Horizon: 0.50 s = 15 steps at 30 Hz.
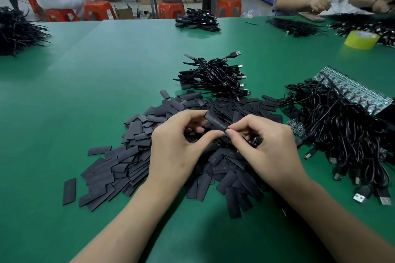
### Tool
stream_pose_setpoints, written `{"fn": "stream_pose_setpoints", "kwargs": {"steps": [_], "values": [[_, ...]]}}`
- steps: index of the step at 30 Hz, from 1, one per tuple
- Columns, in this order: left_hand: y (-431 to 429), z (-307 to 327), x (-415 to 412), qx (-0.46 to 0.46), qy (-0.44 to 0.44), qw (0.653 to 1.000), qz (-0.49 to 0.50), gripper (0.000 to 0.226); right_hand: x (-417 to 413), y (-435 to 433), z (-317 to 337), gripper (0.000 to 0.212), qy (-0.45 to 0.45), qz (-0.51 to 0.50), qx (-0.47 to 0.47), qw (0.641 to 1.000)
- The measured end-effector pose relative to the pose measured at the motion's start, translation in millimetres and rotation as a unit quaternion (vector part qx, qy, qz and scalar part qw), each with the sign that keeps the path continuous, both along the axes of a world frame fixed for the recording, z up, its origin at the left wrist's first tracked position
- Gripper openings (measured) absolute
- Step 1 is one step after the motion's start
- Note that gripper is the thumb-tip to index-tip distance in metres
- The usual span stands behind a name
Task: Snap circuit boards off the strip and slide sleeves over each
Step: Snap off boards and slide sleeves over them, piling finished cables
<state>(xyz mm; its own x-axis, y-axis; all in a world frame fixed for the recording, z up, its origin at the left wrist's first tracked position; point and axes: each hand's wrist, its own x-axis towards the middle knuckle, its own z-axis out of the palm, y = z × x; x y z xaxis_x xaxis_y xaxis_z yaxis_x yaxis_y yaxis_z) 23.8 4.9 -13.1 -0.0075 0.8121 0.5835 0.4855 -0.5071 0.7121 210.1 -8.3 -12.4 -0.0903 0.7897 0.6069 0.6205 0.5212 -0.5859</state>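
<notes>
One flat, matte-black sleeve [215, 120] is held up just over the heap of loose sleeves [119, 164] on the green table [85, 74] — left hand [177, 147] fingers curled round it, right hand [267, 149] pinching its near end

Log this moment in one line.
step: sleeve in hand | left hand: holds sleeve | right hand: pinches sleeve end | pile: under hands

Head view looks forward and down, apparently close over table [106, 74].
</notes>
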Motion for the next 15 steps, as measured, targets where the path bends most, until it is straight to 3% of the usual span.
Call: {"fn": "stream_pose_setpoints", "kwargs": {"steps": [10, 15], "values": [[-0.2, -0.6, 1.1, -0.009, 0.022, 1.000, 0.020, 0.039, -0.2, 1.3, 0.0, 0.004, -0.009, 0.000, -0.005, 1.000], [1.8, -0.6, -2.2, -0.018, 0.015, 0.999, 0.043, 0.039, 0.5, 3.4, -1.3, 0.012, 0.019, 0.002, -0.072, 0.997]]}}
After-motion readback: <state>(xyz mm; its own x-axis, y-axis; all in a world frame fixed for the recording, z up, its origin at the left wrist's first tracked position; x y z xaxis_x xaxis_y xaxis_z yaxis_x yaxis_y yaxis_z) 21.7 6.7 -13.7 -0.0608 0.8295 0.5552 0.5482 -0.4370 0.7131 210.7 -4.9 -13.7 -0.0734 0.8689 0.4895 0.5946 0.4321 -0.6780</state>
